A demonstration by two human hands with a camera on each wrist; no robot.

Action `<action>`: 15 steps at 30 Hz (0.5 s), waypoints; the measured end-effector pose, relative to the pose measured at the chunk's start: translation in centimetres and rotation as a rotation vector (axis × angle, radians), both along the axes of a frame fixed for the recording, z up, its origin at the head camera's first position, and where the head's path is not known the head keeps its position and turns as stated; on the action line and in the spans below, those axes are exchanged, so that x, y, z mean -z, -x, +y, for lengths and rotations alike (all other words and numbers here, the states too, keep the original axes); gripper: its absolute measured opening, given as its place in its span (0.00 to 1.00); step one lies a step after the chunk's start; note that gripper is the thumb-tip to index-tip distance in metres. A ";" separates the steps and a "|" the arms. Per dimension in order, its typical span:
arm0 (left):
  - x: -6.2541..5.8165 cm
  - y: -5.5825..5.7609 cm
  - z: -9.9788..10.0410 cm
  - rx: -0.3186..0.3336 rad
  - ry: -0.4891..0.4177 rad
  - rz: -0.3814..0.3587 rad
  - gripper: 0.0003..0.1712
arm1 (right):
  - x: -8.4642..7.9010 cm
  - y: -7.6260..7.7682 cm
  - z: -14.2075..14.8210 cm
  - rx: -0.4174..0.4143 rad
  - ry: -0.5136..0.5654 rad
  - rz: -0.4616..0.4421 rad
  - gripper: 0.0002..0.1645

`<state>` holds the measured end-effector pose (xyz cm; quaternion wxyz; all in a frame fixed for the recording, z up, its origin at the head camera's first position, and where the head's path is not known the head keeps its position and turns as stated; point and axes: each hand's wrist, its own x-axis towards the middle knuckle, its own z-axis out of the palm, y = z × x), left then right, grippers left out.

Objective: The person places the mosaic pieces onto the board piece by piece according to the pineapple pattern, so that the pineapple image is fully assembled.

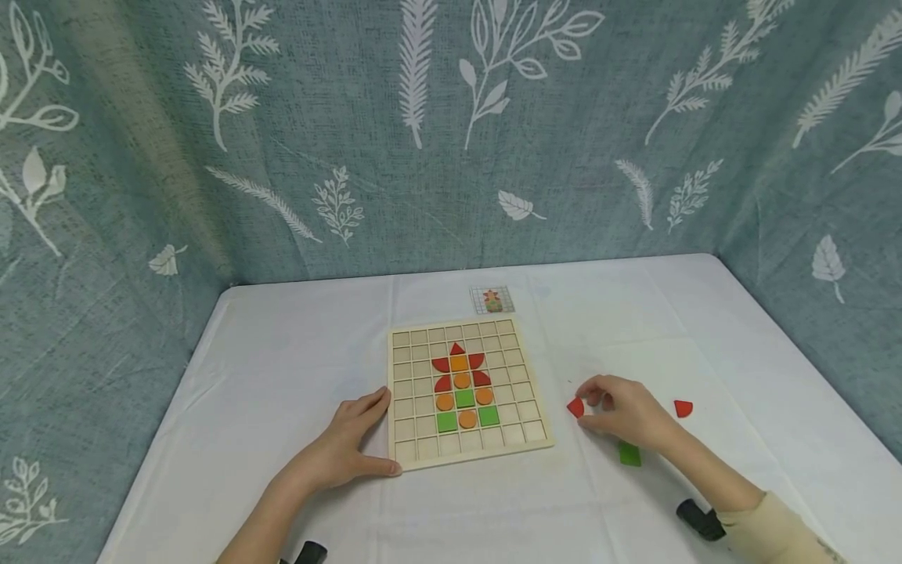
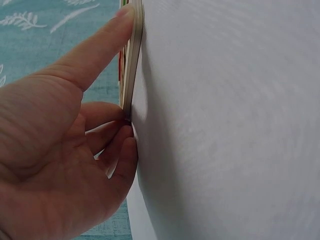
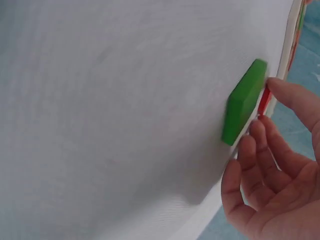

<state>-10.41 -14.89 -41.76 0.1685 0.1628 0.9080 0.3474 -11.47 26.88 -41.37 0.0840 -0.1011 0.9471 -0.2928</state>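
Note:
A square wooden grid board [image 1: 416,452] lies on the table with red, orange and green pieces set in its cells. My left hand [image 1: 348,442] rests against the board's left edge, thumb at the near corner and fingers further up; the left wrist view shows the thumb [image 2: 95,52] touching the rim. To the right of the board, my right hand [image 1: 627,411] pinches a small red piece [image 1: 575,407] between thumb and fingers, low over the cloth. Beside that hand lies a green square [image 1: 630,453], partly covered by the wrist in the head view.
Another red piece [image 1: 683,408], rounded on one side, lies right of the right hand. A small picture card [image 1: 492,299] with a gridded pattern sits behind the board. White cloth covers the table [image 1: 303,337]; a patterned blue-green curtain [image 1: 423,204] hangs behind and at both sides.

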 end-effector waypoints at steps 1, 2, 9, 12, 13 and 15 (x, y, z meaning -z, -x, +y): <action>0.0 0.0 0.0 0.000 0.001 0.002 0.63 | 0.1 0.1 0.2 -0.007 0.010 -0.002 0.17; 0.0 0.0 0.0 0.000 0.000 0.002 0.63 | 0.2 0.2 0.3 -0.014 0.021 -0.001 0.17; 0.1 -0.1 0.0 0.002 -0.002 0.001 0.63 | 0.6 0.5 0.3 -0.015 0.012 0.008 0.15; 0.1 0.0 0.1 -0.002 0.006 0.003 0.62 | 0.6 0.6 -0.3 -0.016 0.017 0.018 0.15; 0.1 0.0 0.1 -0.004 0.009 0.003 0.62 | 0.5 0.6 -0.6 -0.022 0.025 0.024 0.15; 0.0 0.0 0.1 -0.006 0.011 0.002 0.62 | 0.4 0.6 -1.2 -0.044 0.047 0.036 0.14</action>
